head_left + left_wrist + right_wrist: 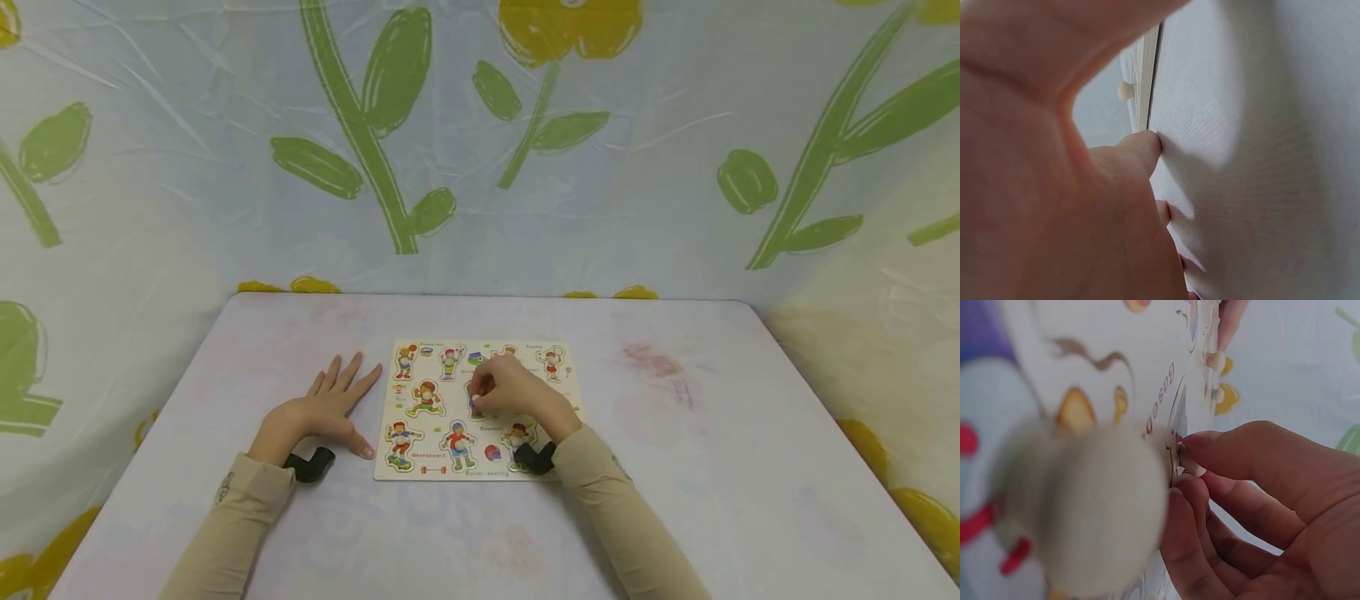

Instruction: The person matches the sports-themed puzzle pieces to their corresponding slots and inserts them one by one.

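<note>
A wooden peg puzzle board (453,408) with several sports figures lies on the table. Over its middle row, my right hand (513,390) pinches the small knob of a puzzle piece (475,407). In the right wrist view, thumb and fingers meet at that white knob (1194,465), and the piece stands at the board's surface; whether it sits fully in its recess I cannot tell. My left hand (324,412) rests on the table left of the board, fingers spread, thumb close to the board's edge.
Other knobbed figures, such as a runner (426,399), a skateboarder (401,445) and a roller skater (458,445), lie in the board. A large knob (1104,512) fills the front of the right wrist view. Behind the table (712,375) hangs a flower-patterned cloth (600,200).
</note>
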{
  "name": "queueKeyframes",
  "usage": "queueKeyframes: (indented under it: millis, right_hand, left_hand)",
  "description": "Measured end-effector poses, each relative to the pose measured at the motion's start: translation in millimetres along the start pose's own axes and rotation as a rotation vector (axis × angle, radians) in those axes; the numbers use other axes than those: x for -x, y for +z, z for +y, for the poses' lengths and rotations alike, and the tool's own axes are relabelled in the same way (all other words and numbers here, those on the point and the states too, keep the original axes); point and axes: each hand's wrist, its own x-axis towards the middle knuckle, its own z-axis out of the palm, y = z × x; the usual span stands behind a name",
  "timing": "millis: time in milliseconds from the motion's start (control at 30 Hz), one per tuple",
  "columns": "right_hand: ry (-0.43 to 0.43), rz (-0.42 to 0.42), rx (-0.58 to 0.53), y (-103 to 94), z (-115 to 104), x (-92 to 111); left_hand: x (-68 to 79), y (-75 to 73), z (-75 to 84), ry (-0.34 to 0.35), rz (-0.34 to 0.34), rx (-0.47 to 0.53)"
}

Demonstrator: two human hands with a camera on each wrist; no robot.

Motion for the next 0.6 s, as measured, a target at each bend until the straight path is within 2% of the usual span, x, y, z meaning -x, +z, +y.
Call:
queueKeyframes:
  millis: [267, 600]
  right_hand:
    - [0.037, 0.010, -0.139, -0.3, 11.7, -1.4]
    - [0.022, 0.001, -0.151, -1.9, 10.1, 0.2]
  left_hand:
    - [-0.9, 1.0, 1.0, 0.005, 0.011, 0.004]
    - [0.9, 1.9, 2.5, 0.011, 0.005, 0.000]
